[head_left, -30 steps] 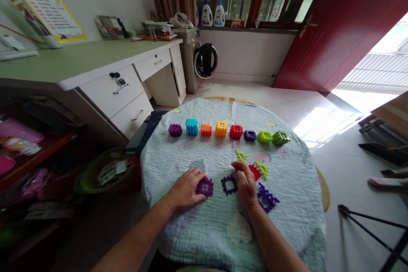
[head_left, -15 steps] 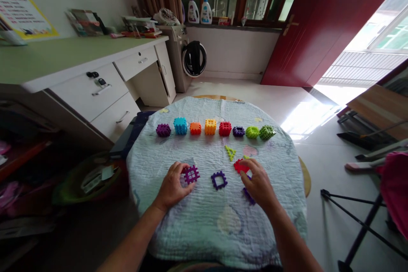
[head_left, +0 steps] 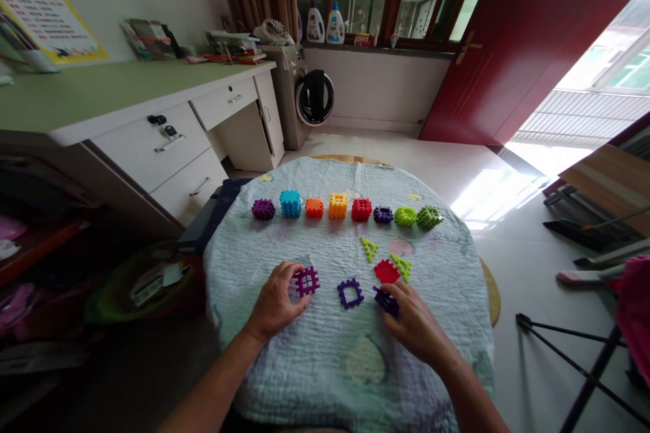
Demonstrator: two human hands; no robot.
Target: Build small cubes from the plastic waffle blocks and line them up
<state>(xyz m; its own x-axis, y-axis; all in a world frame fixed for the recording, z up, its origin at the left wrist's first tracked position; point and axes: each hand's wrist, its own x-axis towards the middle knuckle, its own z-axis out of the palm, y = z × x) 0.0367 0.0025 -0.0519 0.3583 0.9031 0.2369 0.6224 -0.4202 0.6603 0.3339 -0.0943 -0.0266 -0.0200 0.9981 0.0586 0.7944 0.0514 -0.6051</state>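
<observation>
Left hand: half-curled — thumb and fingers pinching a purple window piece.
Right hand: nearly closed, gripping dark violet lattice.
Between: violet square frame.

The left hand holds a purple window-pane tile, the right hand a dark-purple piece; between them lies a square frame; eight blocks line the cloth-covered bench.
</observation>
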